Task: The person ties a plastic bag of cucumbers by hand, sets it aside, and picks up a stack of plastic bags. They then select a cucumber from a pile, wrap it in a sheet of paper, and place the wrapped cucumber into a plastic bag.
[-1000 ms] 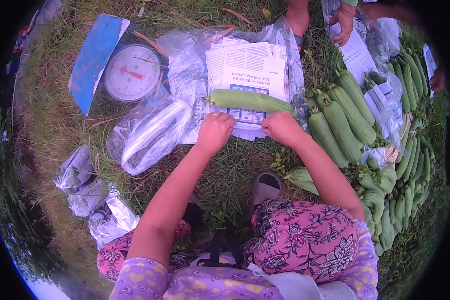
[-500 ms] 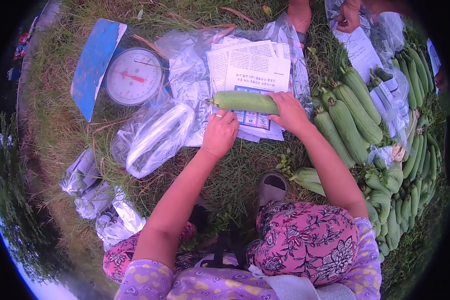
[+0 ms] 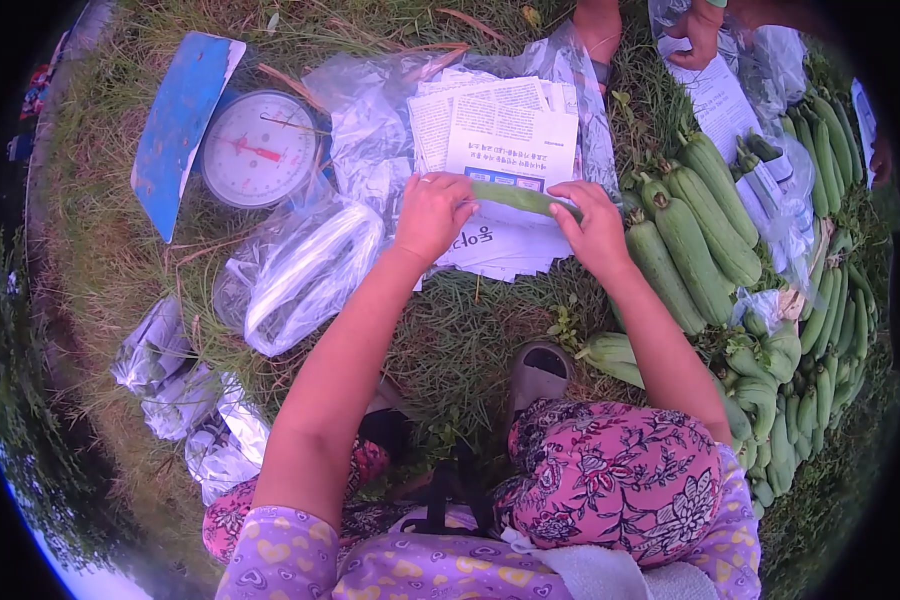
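A green luffa lies sideways across a stack of printed newspaper sheets, only a narrow strip of it showing. A sheet edge with large print comes up against its near side and seems to cover part of it. My left hand is closed around the left end of the luffa and paper. At the right end, my right hand grips with thumb and fingers. Clear plastic lies beneath the papers.
Left stands a dial scale with a blue pan. Plastic bags and wrapped bundles lie on the grass. Rows of luffas fill the right side. Another person's hand holds paper at the top right.
My left hand has moved up from below the luffa to its left end. The near paper has come up against the luffa, which now shows less.
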`<state>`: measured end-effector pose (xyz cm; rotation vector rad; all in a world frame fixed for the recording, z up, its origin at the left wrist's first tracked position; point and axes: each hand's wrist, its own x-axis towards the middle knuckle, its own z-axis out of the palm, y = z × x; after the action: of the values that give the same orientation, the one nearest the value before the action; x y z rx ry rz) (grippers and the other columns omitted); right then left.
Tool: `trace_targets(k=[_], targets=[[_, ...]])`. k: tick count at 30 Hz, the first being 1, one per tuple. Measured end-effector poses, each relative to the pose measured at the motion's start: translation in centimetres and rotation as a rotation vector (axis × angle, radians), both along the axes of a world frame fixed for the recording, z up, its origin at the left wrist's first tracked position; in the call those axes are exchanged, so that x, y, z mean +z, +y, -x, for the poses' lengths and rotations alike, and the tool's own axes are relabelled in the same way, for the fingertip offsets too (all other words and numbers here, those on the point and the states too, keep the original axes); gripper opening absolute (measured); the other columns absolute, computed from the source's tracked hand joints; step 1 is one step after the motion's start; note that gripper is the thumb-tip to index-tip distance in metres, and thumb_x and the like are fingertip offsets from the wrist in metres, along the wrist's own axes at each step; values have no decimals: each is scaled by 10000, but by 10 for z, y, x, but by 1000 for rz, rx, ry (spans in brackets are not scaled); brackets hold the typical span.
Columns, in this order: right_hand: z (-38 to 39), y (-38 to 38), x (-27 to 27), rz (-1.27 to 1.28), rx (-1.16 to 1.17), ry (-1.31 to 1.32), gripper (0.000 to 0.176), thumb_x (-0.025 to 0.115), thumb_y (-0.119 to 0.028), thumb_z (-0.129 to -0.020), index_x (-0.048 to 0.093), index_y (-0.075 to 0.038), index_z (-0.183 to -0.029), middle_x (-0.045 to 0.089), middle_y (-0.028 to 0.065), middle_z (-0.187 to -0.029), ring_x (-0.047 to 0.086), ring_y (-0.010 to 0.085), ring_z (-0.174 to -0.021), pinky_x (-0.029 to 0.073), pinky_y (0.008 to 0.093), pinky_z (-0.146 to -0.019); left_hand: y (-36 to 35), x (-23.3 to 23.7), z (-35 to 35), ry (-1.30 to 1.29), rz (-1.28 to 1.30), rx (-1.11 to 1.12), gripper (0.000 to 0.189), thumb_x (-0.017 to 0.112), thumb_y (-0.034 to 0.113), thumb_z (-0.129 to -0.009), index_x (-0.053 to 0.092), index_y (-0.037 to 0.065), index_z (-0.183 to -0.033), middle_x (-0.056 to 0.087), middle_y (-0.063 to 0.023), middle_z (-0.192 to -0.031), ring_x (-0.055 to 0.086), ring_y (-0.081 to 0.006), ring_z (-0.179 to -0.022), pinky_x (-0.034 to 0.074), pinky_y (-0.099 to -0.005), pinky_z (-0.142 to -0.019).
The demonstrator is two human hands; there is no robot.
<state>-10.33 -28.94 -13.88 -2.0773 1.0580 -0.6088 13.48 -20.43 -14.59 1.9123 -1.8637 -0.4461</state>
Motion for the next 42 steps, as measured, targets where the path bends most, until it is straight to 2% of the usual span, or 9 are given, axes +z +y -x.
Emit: trace_targets(k=[5, 8, 11, 15, 20, 27, 30, 35, 42], targets=[[-11, 6, 10, 79, 51, -36, 225, 719, -111, -746, 674, -38, -954, 655, 92, -981, 576, 274, -978, 461, 377, -867, -12, -8, -5, 114, -13, 18, 118, 719, 172, -754, 697, 91, -837, 693, -41, -937, 610, -254, -951, 399, -396, -939], [-8, 3, -5, 56, 125, 47, 202, 723, -102, -740, 689, -50, -932, 658, 80, -991, 572, 268, -982, 458, 365, -873, -12, -3, -7, 245, -9, 6, 91, 729, 98, -740, 681, 41, -792, 699, -103, -989, 646, -297, -923, 472, -392, -884], [-8, 0, -6, 57, 189, 150, 157, 730, -111, -734, 702, -58, -879, 657, 62, -968, 566, 260, -970, 458, 368, -861, -10, -1, -10, 279, -43, -19, 99, 736, 79, -726, 682, 40, -799, 691, -109, -1025, 629, -299, -983, 467, -388, -914], [-8, 3, 6, -9, 252, 277, 139, 743, -144, -724, 706, -65, -832, 645, 54, -887, 568, 252, -914, 463, 384, -807, 0, 3, -14, 134, -25, -130, 189, 786, 108, -660, 689, 70, -818, 648, -77, -1145, 572, -296, -1094, 451, -397, -939], [-6, 10, -2, -6, 254, 303, 130, 755, -165, -713, 696, -83, -795, 636, 54, -813, 580, 253, -863, 467, 390, -767, 12, 10, -15, 62, -95, -183, 316, 838, 155, -577, 701, 110, -859, 578, -40, -1263, 512, -294, -1182, 406, -433, -988], [-13, 11, -2, -59, 220, 337, 183, 774, -203, -690, 639, -83, -717, 632, 53, -819, 582, 258, -877, 464, 407, -771, 12, 11, -12, 123, -77, -178, 290, 810, 229, -647, 707, 94, -883, 572, -42, -1268, 489, -292, -1205, 377, -431, -1012], [-14, 10, 0, -32, 212, 328, 265, 805, -216, -654, 594, -63, -706, 609, 69, -761, 582, 269, -822, 458, 398, -706, 12, 6, -13, 107, -56, -166, 215, 760, 208, -721, 705, 84, -888, 586, -46, -1244, 506, -297, -1182, 388, -423, -999], [-14, 8, 9, -91, 218, 304, 261, 776, -237, -714, 593, -53, -739, 598, 86, -771, 582, 272, -807, 459, 387, -714, 8, -1, -12, 77, -12, -140, 111, 688, 131, -793, 689, 66, -883, 619, -46, -1190, 538, -299, -1132, 407, -411, -978], [-3, -5, 0, -161, 50, 159, 202, 672, -242, -823, 628, -45, -827, 625, 108, -866, 577, 296, -881, 460, 408, -759, 5, -4, -13, 143, -44, -90, 102, 696, 126, -785, 670, 59, -857, 628, -52, -1173, 539, -294, -1129, 409, -413, -975]])
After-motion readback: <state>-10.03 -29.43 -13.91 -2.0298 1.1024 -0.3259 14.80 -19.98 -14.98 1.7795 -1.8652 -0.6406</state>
